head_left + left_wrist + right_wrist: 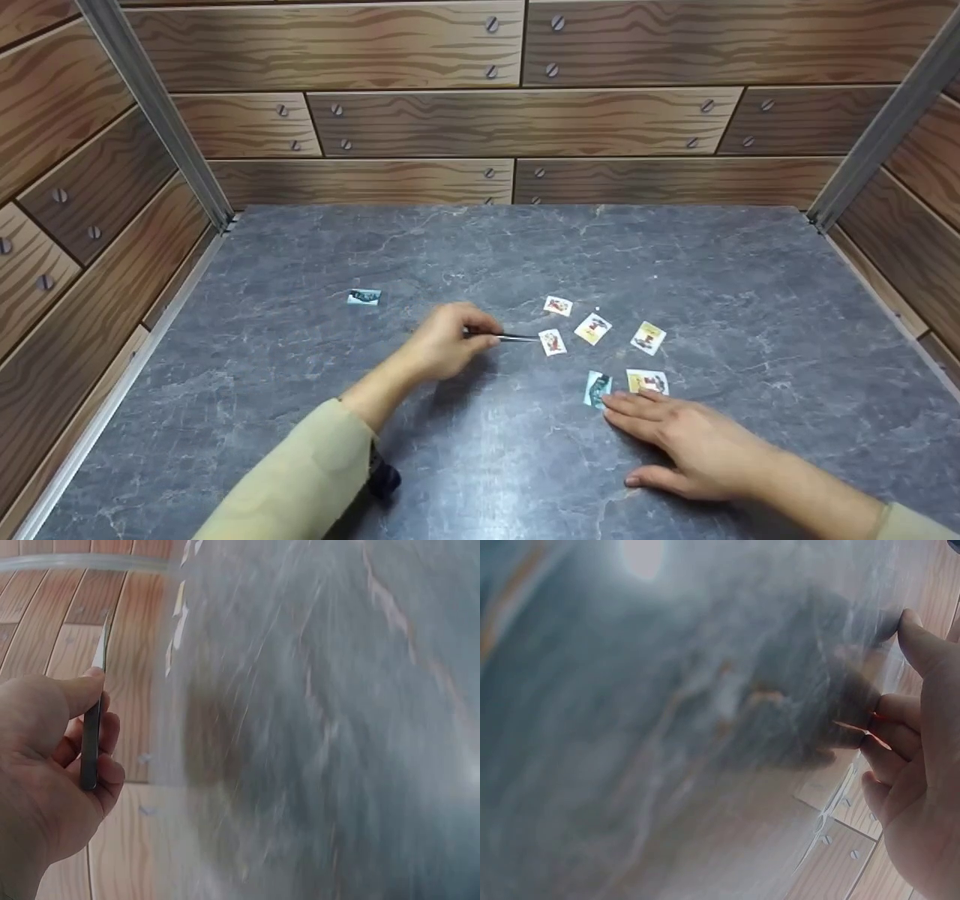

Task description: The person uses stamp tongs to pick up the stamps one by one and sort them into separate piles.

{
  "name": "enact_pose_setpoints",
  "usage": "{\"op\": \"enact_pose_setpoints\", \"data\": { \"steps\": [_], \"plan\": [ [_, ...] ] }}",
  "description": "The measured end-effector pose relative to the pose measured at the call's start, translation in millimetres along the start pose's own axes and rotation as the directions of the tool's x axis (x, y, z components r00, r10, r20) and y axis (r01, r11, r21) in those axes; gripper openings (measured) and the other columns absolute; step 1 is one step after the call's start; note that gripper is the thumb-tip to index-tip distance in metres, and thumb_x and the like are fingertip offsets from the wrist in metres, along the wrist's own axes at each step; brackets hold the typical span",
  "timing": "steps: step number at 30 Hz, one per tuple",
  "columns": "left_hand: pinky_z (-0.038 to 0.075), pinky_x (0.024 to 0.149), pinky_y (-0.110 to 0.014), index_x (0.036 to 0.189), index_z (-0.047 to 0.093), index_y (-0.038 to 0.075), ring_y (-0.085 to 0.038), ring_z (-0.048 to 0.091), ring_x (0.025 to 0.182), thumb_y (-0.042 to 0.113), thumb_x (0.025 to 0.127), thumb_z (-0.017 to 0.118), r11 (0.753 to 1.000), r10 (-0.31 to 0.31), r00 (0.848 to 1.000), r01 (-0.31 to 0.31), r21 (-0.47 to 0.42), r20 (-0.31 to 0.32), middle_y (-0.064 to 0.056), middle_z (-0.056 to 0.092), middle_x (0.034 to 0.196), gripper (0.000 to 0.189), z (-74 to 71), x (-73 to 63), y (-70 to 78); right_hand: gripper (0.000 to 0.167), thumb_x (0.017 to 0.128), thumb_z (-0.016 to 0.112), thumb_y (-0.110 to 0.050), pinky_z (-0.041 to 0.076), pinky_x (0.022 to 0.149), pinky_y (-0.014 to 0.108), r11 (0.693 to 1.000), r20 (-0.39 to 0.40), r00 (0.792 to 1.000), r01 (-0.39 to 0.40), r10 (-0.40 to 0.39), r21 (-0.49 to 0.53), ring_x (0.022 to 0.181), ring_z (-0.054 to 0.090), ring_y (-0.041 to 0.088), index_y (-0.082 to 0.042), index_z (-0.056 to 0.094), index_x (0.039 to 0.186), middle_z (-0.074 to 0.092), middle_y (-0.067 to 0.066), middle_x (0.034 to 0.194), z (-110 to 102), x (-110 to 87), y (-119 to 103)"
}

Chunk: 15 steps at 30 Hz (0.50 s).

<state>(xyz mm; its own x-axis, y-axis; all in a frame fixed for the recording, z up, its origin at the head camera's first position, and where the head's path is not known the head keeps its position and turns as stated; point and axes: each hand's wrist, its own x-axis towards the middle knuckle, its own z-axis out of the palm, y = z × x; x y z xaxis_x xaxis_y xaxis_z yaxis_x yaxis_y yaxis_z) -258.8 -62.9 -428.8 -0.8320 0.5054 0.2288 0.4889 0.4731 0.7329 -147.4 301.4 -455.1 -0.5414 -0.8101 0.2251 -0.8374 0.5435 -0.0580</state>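
Note:
My left hand (448,341) pinches a pair of tweezers (91,739) between thumb and fingers. The tweezers' tips point right and reach the edge of a small white stamp-like piece with a red picture (553,343). My right hand (697,446) lies on the table with fingers straight and thumb spread. Its fingertips are at the edges of a teal stamp-like piece (597,387) and a yellow-and-white one (646,380), partly covering both. In the right wrist view, the right hand's fingers (892,727) extend over the tabletop.
Another red-pictured piece (557,305) and two yellow ones, one near the middle (592,328) and one to the right (648,338), lie close by. A second teal piece (364,297) lies apart on the left. Wood-patterned walls (420,120) enclose the grey marbled table (300,420).

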Motion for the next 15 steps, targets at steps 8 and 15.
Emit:
{"op": "enact_pose_setpoints", "data": {
  "steps": [8,15],
  "plan": [
    [0.054,0.086,-0.036,0.102,0.082,0.005,-0.02,0.067,0.094,0.005,0.095,0.076,0.997,0.038,0.998,-0.042,0.067,0.055,-0.007,0.075,0.099,0.009,24.5,7.3,4.7,0.07,0.098,0.071,-0.055,0.038,0.118,0.04,1.0,0.017,1.0,-0.002,0.002,-0.003,0.138,0.057,0.024,-0.008,0.062,0.148,0.057,0.006,0.155,-1,1.3,1],
    [0.054,0.083,-0.033,0.099,0.083,0.007,-0.015,0.066,0.087,0.006,0.093,0.078,0.99,0.056,0.995,-0.067,0.128,0.085,-0.004,0.076,0.093,0.008,38.1,14.5,8.1,0.07,0.098,0.071,-0.056,0.044,0.112,0.047,1.0,0.013,1.0,-0.005,0.005,-0.006,0.138,0.058,0.025,-0.008,0.062,0.148,0.058,0.005,0.154,1,0.5,1]
  ]
}}
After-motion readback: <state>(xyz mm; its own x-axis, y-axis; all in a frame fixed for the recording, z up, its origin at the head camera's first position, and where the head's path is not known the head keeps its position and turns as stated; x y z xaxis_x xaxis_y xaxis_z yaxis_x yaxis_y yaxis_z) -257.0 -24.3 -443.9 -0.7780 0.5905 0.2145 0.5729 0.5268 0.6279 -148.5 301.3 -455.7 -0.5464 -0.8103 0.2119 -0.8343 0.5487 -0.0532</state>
